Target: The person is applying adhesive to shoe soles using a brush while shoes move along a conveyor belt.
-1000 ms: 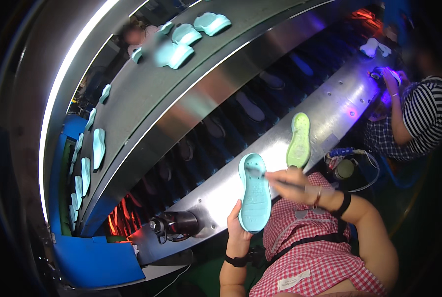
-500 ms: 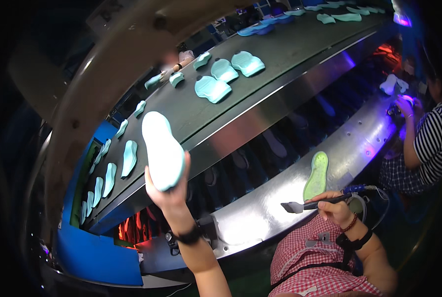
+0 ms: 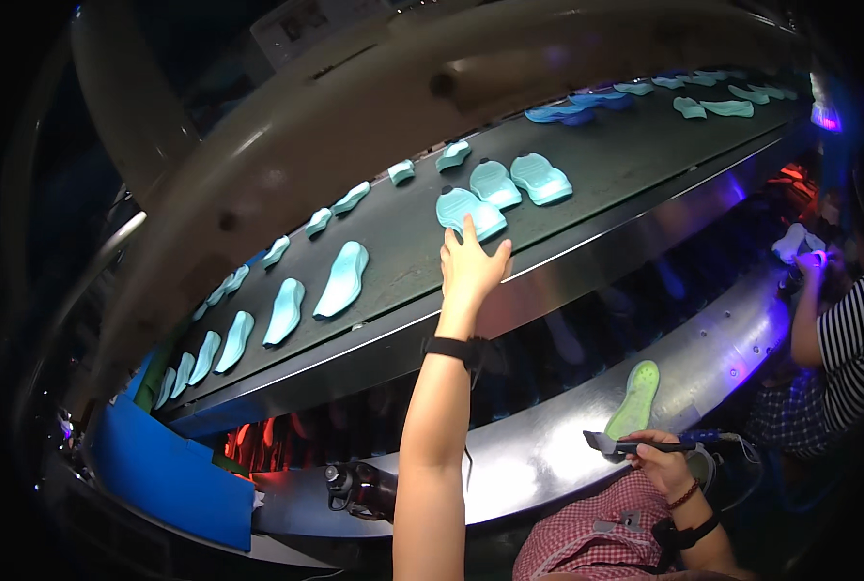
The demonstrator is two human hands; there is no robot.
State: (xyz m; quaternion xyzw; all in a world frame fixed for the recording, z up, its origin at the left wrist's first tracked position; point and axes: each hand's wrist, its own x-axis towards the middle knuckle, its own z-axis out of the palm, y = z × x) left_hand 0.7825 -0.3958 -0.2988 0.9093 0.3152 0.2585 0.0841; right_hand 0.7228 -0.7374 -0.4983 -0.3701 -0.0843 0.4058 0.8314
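Observation:
My left hand (image 3: 473,263) reaches over the near edge of the dark conveyor belt with its fingers spread. Its fingertips overlap the near rim of a pale blue shoe sole (image 3: 463,208); whether they touch it I cannot tell. Two more such soles, one middle (image 3: 495,184) and one right (image 3: 541,178), lie beside it. Left of the hand a long pale blue sole (image 3: 343,281) rests on the belt. My right hand (image 3: 663,463) is closed round the dark handle of a flat brush (image 3: 611,444). Just beyond the brush lies a green sole (image 3: 632,402) on the metal ledge.
The belt (image 3: 403,266) carries several other soles in rows. Below it runs a curved shiny metal ledge (image 3: 539,436), with a dark bottle (image 3: 359,489) at its left. A blue panel (image 3: 161,474) bounds the left end. A co-worker in a striped sleeve (image 3: 847,320) works at the right.
The pale sole my left hand held up has left it; a long sole now lies on the belt. That hand has moved right, toward the grouped soles. My right hand still holds the brush.

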